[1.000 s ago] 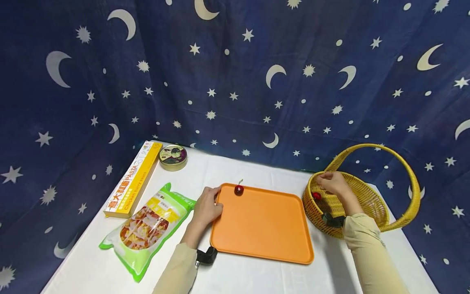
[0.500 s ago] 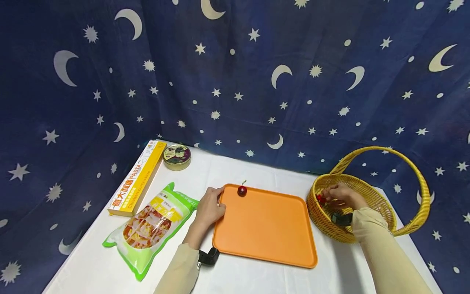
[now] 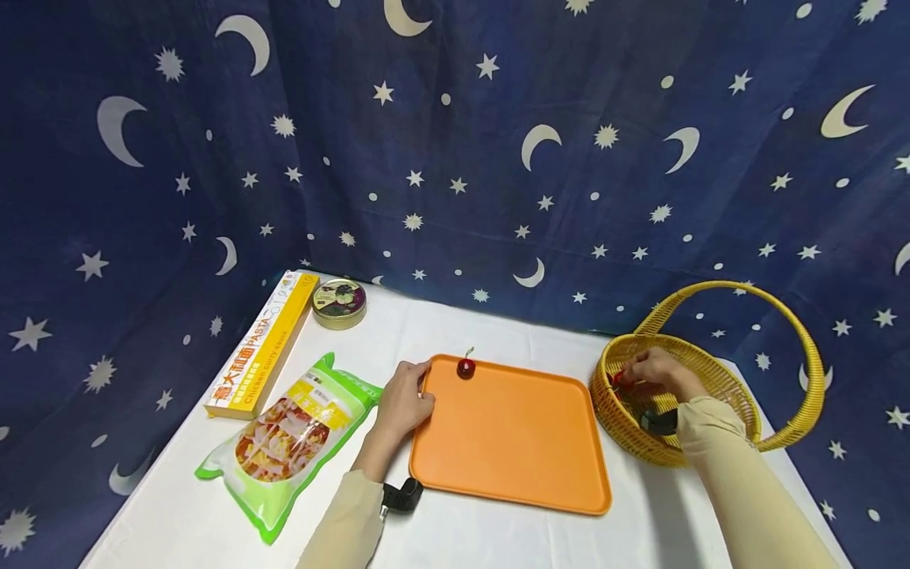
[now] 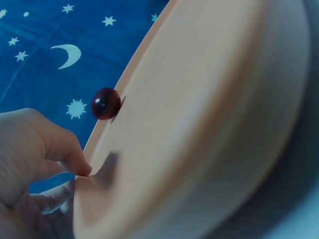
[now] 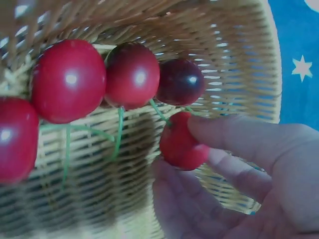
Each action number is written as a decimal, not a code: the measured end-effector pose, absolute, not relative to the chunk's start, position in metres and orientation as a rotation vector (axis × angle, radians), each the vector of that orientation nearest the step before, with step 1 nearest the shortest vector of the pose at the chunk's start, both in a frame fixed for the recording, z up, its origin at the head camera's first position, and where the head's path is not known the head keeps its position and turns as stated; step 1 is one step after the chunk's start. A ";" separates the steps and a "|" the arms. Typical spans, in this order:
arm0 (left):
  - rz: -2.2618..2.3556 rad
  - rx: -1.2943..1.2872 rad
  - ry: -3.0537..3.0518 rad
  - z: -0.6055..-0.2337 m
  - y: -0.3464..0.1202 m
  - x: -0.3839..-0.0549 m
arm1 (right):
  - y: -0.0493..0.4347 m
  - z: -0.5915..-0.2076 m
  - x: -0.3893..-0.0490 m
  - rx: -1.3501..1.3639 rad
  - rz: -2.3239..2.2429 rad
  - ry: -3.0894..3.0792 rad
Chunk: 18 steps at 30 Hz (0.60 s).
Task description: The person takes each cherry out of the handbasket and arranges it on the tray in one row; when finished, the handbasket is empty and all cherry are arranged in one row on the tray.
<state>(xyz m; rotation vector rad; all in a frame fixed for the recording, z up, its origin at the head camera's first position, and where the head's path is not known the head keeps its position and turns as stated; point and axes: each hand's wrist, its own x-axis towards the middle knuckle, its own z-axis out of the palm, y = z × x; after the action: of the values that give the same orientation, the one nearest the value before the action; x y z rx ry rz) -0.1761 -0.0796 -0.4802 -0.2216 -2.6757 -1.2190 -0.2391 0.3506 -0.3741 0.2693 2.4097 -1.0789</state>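
My right hand (image 3: 657, 371) reaches inside the yellow wicker basket (image 3: 711, 356). In the right wrist view, its thumb and fingers pinch a red cherry (image 5: 183, 144) with a green stem. Several other cherries, from bright red (image 5: 70, 82) to dark red (image 5: 179, 82), lie along the basket's wall beside it. My left hand (image 3: 405, 399) grips the left edge of an orange tray (image 3: 512, 438), near its far corner. A dark red cherry (image 3: 465, 368) with its stem up sits at the tray's far rim, a little beyond that hand.
Left of the tray lies a green-edged food bag (image 3: 291, 442). Behind it are a yellow and white pasta box (image 3: 263, 348) and a round tin (image 3: 339, 304). The basket's tall handle (image 3: 803, 348) arches on the right. A blue star-patterned curtain (image 3: 455, 253) hangs behind the white table.
My right hand has moved lower into the basket and now holds a red cherry there. The left hand stays at the tray's edge. The head view has shifted slightly.
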 end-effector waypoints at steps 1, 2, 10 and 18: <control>-1.217 -0.222 -2.675 -0.480 -0.080 -0.176 | 0.349 -0.371 -0.239 0.248 -1.075 2.428; -1.217 -0.222 -2.673 -0.480 -0.080 -0.177 | 0.346 -0.369 -0.239 0.232 -1.077 2.446; -1.214 -0.224 -2.683 -0.480 -0.081 -0.177 | 0.328 -0.349 -0.234 0.130 -0.982 2.633; -1.212 -0.218 -2.689 -0.480 -0.079 -0.177 | 0.332 -0.328 -0.220 0.170 -0.815 2.791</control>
<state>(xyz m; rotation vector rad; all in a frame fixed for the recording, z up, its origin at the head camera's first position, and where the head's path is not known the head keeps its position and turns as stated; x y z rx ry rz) -0.1771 -0.0792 -0.4804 -0.2175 -2.6888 -1.2123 -0.2195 0.3322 -0.3277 0.1695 2.7906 -0.8150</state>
